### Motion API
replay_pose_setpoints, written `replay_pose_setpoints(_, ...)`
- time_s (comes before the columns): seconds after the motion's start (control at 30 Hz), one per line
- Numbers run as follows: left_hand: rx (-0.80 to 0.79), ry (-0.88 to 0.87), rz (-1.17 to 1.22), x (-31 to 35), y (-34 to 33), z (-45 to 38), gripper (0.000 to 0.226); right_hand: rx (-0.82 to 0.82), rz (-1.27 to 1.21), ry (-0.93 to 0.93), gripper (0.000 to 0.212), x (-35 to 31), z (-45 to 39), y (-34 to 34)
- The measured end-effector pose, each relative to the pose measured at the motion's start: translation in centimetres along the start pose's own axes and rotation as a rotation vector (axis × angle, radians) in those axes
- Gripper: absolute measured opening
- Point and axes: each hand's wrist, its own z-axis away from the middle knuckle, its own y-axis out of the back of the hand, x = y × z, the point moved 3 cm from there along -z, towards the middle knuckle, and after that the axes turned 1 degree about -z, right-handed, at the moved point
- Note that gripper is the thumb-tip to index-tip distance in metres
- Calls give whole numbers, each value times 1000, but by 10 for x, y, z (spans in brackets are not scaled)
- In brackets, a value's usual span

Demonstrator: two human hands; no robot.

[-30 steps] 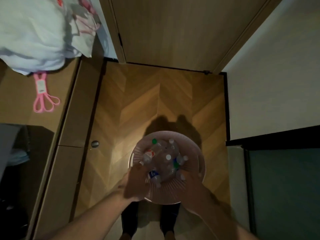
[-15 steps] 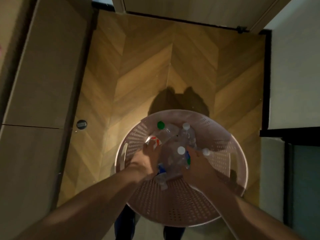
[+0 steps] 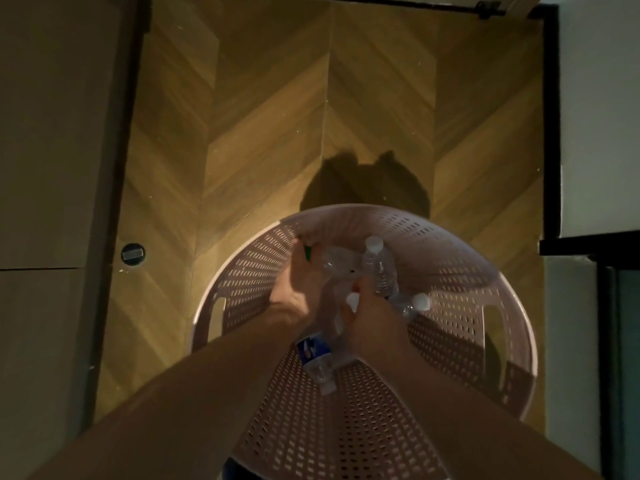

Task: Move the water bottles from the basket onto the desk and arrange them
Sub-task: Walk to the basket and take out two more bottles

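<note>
Head view, basket: a round pink perforated plastic basket (image 3: 450, 271) sits on the floor right under the person, its slotted handle openings showing on the left and right walls.
Head view, bottles: several clear plastic water bottles lie heaped in the middle of the basket; none is on a desk in this view.
Head view, green-capped bottle: the green cap (image 3: 307, 252) peeks out just past the left fingertips, at the far side of the heap.
Head view, white-capped bottle: one clear bottle (image 3: 379, 268) lies with its white cap pointing away from the person, just beside the right hand.
Head view, second white cap: another bottle's cap (image 3: 421, 302) points right, touching the heap.
Head view, blue-label bottle: a bottle with a blue label (image 3: 313, 348) lies below the two wrists, neck toward the person.
Head view, left hand: the left hand (image 3: 298, 285) is down in the basket, palm turned in and curled round the side of the heap; whether it truly grips a bottle I cannot tell.
Head view, right hand: the right hand (image 3: 370, 320) is closed over a clear bottle whose white cap shows at the thumb.
Head view, floor: a wooden chevron floor (image 3: 263, 133), with a small round metal fitting (image 3: 133, 253) set in it near the cabinet front (image 3: 52, 133) on the left.
</note>
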Motion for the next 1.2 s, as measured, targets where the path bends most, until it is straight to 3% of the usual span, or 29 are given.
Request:
replay_pose_setpoints(0.07, -182, 121, 103, -10, -5, -1, 9, 3, -27, -24, 32, 1, 3, -1)
replay_pose_setpoints(0.17, -246, 214, 177, -12, -10, 4, 45, -2, -51, -117, 54, 11, 6, 0)
replay_pose_setpoints(0.27, -387, 187, 170, -22, -7, 6, 30, -24, -28, -129, 62, 19, 8, 5)
replay_pose_setpoints(0.37, -383, 50, 186, -11, 17, 8, 30, -47, 7, -78, 53, 16, 19, 20)
replay_pose_setpoints(0.5, -228, -71, 148, 26, 73, 30, 36, -20, -58, -51, 44, -7, 51, 52)
replay_pose_setpoints(0.6, -207, -27, 212, 38, 124, 58, 41, -7, -29, -49, 31, -34, 88, 79)
replay_pose_setpoints(0.7, -203, 54, 181, 48, 196, 92, 47, 29, -48, -52, 44, -66, 134, 110)
replay_pose_setpoints(0.87, -328, 203, 83, 55, 333, 158, 42, 48, -57, -28, 33, -124, 220, 173)
replay_pose_setpoints(1.0, -219, 181, 265, 68, 436, 213, 39, 51, -54, 7, 35, -179, 300, 235)
replay_pose_setpoints(1.1, -192, 198, 241, 81, 503, 250, 39, 49, -65, 34, 43, -231, 358, 281)
replay_pose_setpoints(1.2, -172, 239, 260, 97, 562, 280, 36, 53, -47, 99, 25, -269, 401, 313)
